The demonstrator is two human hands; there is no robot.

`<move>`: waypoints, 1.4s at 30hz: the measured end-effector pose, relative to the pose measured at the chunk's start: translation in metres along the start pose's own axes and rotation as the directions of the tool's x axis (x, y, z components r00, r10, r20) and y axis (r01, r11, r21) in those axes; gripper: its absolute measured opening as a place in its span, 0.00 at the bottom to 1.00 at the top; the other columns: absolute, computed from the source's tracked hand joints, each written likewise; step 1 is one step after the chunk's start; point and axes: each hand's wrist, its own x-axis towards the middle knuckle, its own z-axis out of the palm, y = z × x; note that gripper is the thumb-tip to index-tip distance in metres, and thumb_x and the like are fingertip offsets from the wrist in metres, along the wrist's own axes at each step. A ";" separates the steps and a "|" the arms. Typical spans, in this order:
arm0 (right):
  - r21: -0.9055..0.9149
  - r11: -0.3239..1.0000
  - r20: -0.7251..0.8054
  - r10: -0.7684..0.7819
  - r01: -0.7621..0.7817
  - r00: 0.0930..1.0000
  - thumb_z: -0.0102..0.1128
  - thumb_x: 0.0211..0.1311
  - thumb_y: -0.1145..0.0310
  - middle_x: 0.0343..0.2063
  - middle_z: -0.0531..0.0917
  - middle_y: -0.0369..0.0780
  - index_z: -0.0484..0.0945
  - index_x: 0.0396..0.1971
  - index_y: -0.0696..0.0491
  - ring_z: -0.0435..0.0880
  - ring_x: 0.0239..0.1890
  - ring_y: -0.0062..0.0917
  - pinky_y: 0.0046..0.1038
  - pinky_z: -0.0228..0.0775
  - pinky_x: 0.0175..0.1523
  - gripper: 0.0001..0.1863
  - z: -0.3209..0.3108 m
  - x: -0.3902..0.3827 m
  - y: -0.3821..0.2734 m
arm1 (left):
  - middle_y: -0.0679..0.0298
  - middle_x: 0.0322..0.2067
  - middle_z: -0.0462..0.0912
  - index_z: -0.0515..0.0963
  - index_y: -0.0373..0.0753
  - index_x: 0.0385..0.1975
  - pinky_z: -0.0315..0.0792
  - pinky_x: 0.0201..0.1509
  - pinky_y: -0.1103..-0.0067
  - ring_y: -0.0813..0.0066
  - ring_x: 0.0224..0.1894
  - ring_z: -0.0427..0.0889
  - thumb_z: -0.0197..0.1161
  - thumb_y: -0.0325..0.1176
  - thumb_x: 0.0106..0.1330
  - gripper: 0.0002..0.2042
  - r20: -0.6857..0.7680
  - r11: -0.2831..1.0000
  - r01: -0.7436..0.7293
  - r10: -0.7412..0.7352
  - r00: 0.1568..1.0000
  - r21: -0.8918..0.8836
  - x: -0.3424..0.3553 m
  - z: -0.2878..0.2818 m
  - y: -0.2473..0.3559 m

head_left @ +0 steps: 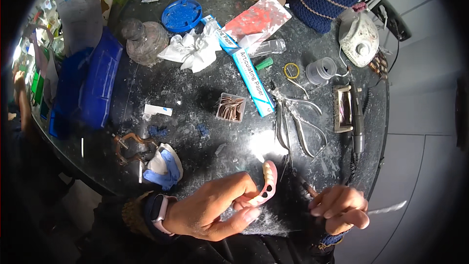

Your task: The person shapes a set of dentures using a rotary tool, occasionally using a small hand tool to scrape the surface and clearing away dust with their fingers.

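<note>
Pinched between the fingers and thumb of my left hand [220, 208] is a denture [268, 182], a curved pink base with pale teeth and a few dark spots or holes along it. To its right my right hand [340, 209] is closed around a slim tool [388, 208]. One end of that tool is silvery and points right; a brownish part sticks out on the other side of the fingers. The hand hides its middle, so its exact kind is unclear. Left of my left hand lies a white and blue dental cast [165, 167], beside a brown metal articulator frame [133, 147].
Pliers [305, 129] lie beyond the denture, near a small box of brown strips [230, 107] and blue-white paper packets [253, 80]. A handpiece [358, 122] rests by the table's right edge. Crumpled tissue [193, 49], a glass jar [146, 43] and a blue bin [102, 78] stand farther left.
</note>
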 end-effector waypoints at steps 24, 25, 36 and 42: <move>-0.117 0.943 0.212 0.329 -0.311 0.920 0.56 0.62 0.70 0.34 0.81 0.48 0.75 0.36 0.61 0.80 0.31 0.24 0.24 0.73 0.34 0.09 0.035 0.014 0.021 | 0.65 0.25 0.69 0.76 0.35 0.34 0.70 0.30 0.77 0.71 0.27 0.71 0.71 0.27 0.46 0.15 -0.052 0.923 -0.193 0.223 0.974 0.333 -0.002 -0.004 -0.005; -0.111 0.946 0.210 0.320 -0.303 0.924 0.56 0.62 0.70 0.34 0.81 0.48 0.75 0.36 0.61 0.80 0.31 0.24 0.24 0.73 0.34 0.09 0.036 0.015 0.021 | 0.65 0.25 0.69 0.76 0.35 0.34 0.70 0.30 0.77 0.71 0.27 0.71 0.71 0.27 0.46 0.15 -0.046 0.920 -0.195 0.224 0.974 0.341 0.000 -0.004 -0.004; -0.209 0.953 0.198 0.261 -0.220 0.945 0.60 0.57 0.75 0.36 0.81 0.46 0.77 0.33 0.59 0.80 0.38 0.30 0.29 0.71 0.43 0.05 0.031 0.019 0.012 | 0.59 0.32 0.83 0.79 0.31 0.39 0.75 0.40 0.81 0.74 0.35 0.83 0.70 0.24 0.51 0.14 -0.234 0.986 -0.119 0.144 0.962 0.118 0.000 0.000 0.001; -0.874 0.486 -0.124 -0.247 0.013 0.961 0.53 0.58 0.76 0.46 0.76 0.50 0.76 0.41 0.60 0.75 0.49 0.41 0.35 0.66 0.55 0.11 -0.022 0.041 -0.006 | 0.56 0.33 0.80 0.70 0.27 0.43 0.77 0.44 0.75 0.70 0.39 0.82 0.65 0.19 0.56 0.16 -0.337 0.976 -0.172 0.117 0.934 -0.136 0.001 0.005 -0.003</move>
